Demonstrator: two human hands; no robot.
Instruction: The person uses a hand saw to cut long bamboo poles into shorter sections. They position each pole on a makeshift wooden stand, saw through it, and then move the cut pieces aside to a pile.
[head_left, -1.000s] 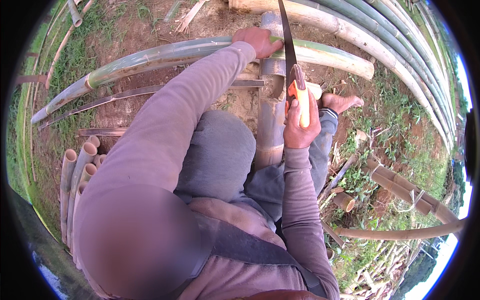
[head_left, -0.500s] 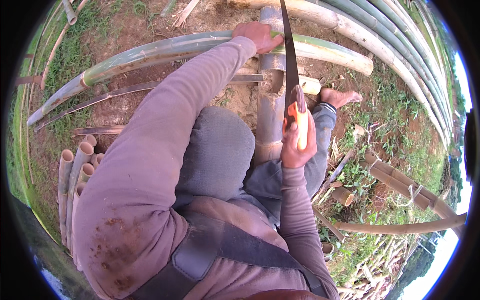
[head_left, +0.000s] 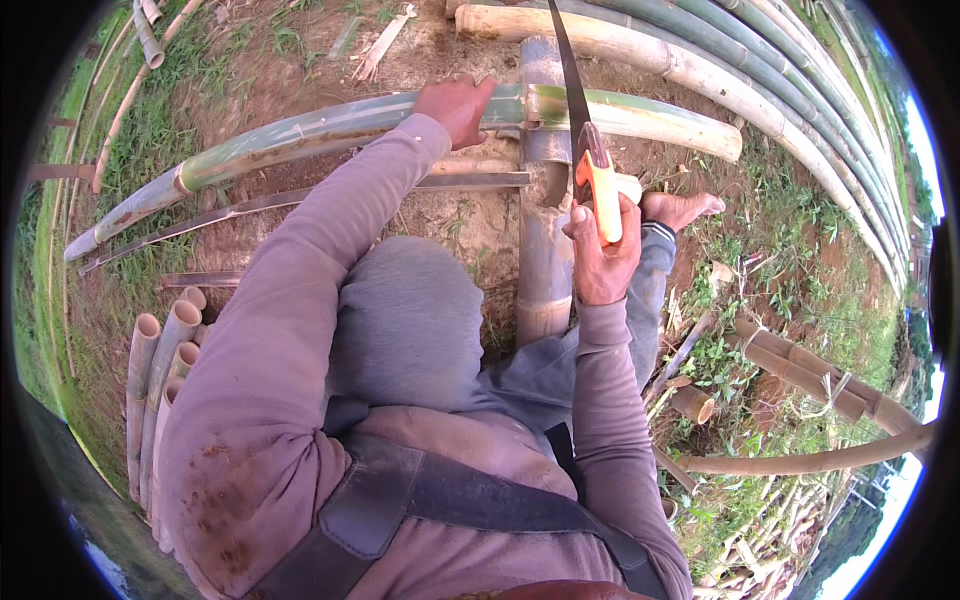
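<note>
My right hand (head_left: pixel 606 262) is wrapped round the orange handle of a handsaw (head_left: pixel 571 85). The dark blade points away from me and lies across the view of a green bamboo pole (head_left: pixel 330 128); whether its teeth touch the pole I cannot tell. Left of the blade, my left hand (head_left: pixel 457 108) grips the pole from above, its fingers bent over the far side. That pole lies crosswise over a thick brownish bamboo post (head_left: pixel 545 235), which runs from between my legs away from me and has a notch cut into it.
Long bamboo poles (head_left: pixel 690 65) lie stacked at the far right. Short cut bamboo tubes (head_left: pixel 160 350) stand together at the left. A narrow bamboo strip (head_left: pixel 300 196) lies just nearer than the green pole. Tied bamboo (head_left: pixel 800 370) and offcuts are at the right, my bare foot (head_left: pixel 682 208) near the post.
My left hand has slid left along the green pole, away from the saw. My right hand and the saw have shifted slightly away from me. The view has moved a little.
</note>
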